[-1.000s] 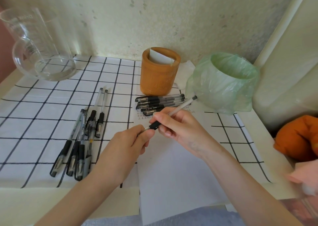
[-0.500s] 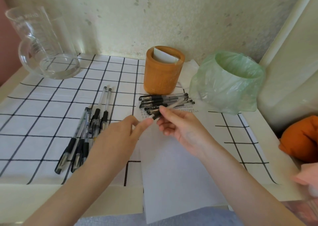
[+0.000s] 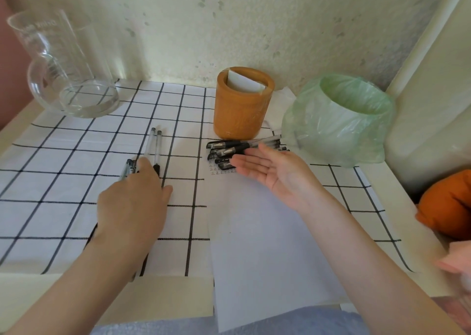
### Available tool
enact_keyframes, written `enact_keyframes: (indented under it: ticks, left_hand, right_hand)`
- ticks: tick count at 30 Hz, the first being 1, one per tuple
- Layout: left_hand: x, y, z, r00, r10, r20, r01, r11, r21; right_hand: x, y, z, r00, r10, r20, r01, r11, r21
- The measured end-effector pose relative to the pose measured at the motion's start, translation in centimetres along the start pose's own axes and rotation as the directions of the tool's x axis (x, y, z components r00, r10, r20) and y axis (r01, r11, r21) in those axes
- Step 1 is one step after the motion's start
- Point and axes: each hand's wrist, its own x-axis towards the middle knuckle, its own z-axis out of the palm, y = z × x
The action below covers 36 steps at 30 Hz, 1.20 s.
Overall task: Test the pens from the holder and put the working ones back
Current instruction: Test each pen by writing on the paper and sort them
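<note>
The orange pen holder (image 3: 242, 107) stands at the back of the table with a folded white paper inside. Several black-grip pens (image 3: 229, 147) lie in a pile just in front of it. My right hand (image 3: 275, 174) hovers beside that pile with straight fingers, palm turned left, holding nothing. A second group of pens (image 3: 154, 146) lies on the checked cloth to the left. My left hand (image 3: 135, 202) lies palm down over this group, fingertips touching the pens, and hides most of them. A white test sheet (image 3: 267, 245) with small scribbles at its top lies under my right arm.
A glass jug (image 3: 63, 67) stands at the back left. A bin lined with a green plastic bag (image 3: 339, 120) sits right of the holder. An orange object (image 3: 448, 207) and a pink one (image 3: 456, 260) lie at the right edge. The wall runs close behind.
My right hand laid the pen it held on the pile by the holder and let go. My left hand moved left from the pen's tip onto the left group of pens.
</note>
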Motion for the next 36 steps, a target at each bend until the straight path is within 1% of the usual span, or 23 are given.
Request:
enact_keyframes:
  ticks: [3, 7, 13, 15, 19, 23, 25, 26, 27, 29, 30, 32, 33, 34, 35, 36]
  left_hand:
    - [0.2, 0.0, 0.1, 1.000, -0.008, 0.014, 0.008, 1.000, 0.028]
    - [0.4, 0.1, 0.2, 1.000, -0.025, -0.004, 0.025, 1.000, 0.013]
    - [0.2, 0.1, -0.4, 0.999, -0.034, 0.026, 0.032, 0.996, 0.082]
    - [0.3, 0.0, -0.7, 0.998, -0.049, 0.039, 0.046, 0.996, 0.072]
    - [0.3, 0.2, -1.0, 0.995, -0.072, 0.064, 0.072, 0.997, -0.004]
    - [0.2, 0.4, -1.1, 0.994, -0.080, 0.074, 0.084, 0.995, -0.058]
    - [0.1, 0.3, -1.2, 0.997, -0.018, 0.072, 0.019, 1.000, -0.016]
    - [0.1, 0.2, -1.3, 0.999, 0.016, 0.047, -0.015, 1.000, -0.021]
    - [0.1, 0.2, -1.4, 0.999, 0.034, 0.008, -0.033, 0.996, -0.088]
    - [-0.3, 0.7, -1.9, 0.995, 0.070, -0.065, -0.086, 0.952, -0.294]
    - [-0.5, 1.1, -2.1, 0.988, 0.120, -0.096, -0.147, 0.916, -0.373]
    - [-1.2, 2.3, -2.0, 0.956, 0.264, -0.128, -0.293, 0.843, -0.451]
    - [-1.6, 2.8, -1.9, 0.929, 0.337, -0.154, -0.369, 0.810, -0.456]
    - [-1.9, 3.2, -1.8, 0.897, 0.409, -0.165, -0.439, 0.791, -0.426]
    - [-2.0, 3.4, -1.7, 0.874, 0.454, -0.172, -0.484, 0.783, -0.390]
    - [-2.2, 3.6, -1.9, 0.864, 0.463, -0.197, -0.502, 0.774, -0.385]
  right_hand:
    - [-0.1, 0.1, -0.1, 1.000, -0.010, -0.008, 0.010, 1.000, -0.029]
    - [-0.3, 0.2, -0.2, 1.000, -0.026, -0.001, 0.026, 0.994, -0.104]
    - [-0.7, 0.1, -0.3, 0.999, -0.046, 0.029, 0.052, 0.973, -0.225]
    - [-0.9, 0.2, -0.2, 0.998, -0.036, 0.048, 0.048, 0.961, -0.272]
    - [-1.2, 0.4, -0.2, 0.997, -0.025, 0.072, 0.048, 0.939, -0.340]
    - [-1.3, 0.4, -0.3, 0.995, -0.025, 0.092, 0.056, 0.932, -0.357]
    - [-1.3, 0.4, -0.2, 0.995, -0.025, 0.096, 0.058, 0.931, -0.361]
    - [-1.3, 0.5, -0.1, 0.995, -0.022, 0.101, 0.058, 0.929, -0.366]
    - [-1.3, 0.5, 0.0, 0.994, -0.019, 0.108, 0.058, 0.926, -0.373]
    - [-1.4, 0.7, 0.4, 0.992, -0.015, 0.123, 0.063, 0.916, -0.396]
    - [-1.4, 0.7, 0.6, 0.991, -0.019, 0.131, 0.073, 0.905, -0.420]
    - [-1.6, 0.7, 1.0, 0.984, -0.046, 0.173, 0.122, 0.880, -0.460]
    - [-1.8, 0.6, 1.1, 0.978, -0.070, 0.196, 0.155, 0.875, -0.459]
    - [-1.9, 0.6, 1.2, 0.974, -0.098, 0.204, 0.182, 0.876, -0.446]
    - [-2.0, 0.5, 1.2, 0.972, -0.125, 0.198, 0.201, 0.879, -0.433]
    - [-2.1, 0.3, 1.1, 0.971, -0.148, 0.189, 0.216, 0.879, -0.425]
